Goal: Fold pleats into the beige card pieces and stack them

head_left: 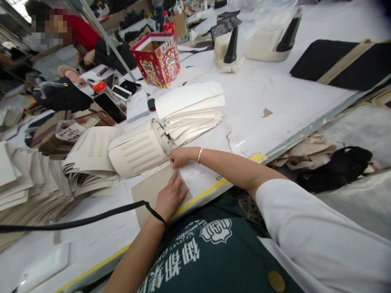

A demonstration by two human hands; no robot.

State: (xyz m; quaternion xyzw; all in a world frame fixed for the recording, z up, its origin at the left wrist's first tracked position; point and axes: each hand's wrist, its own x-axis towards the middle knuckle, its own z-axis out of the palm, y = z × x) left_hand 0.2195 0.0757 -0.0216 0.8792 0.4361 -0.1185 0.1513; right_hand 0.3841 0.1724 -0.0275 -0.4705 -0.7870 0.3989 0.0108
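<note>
A flat beige sheet (142, 203) lies near the table's front edge. My left hand (171, 197) rests on it with the fingers stretched out, tips pointing to its far edge. Just beyond, my right hand (181, 157) is closed with the fingertips down at the sheet's far corner. Whatever may be between those fingers is hidden. Beside the right hand lies a curled stack of off-white pieces with raised ribs (139, 148). Behind it is a pile of cream sheets (192, 110).
More stacked pieces (33, 179) crowd the left. A black strap (91, 219) runs to my left wrist. Farther back stand a red patterned box (157, 61) and white blocks with black cones (230, 51). A black flat panel (339, 61) lies right. A person in red (85, 30) sits across.
</note>
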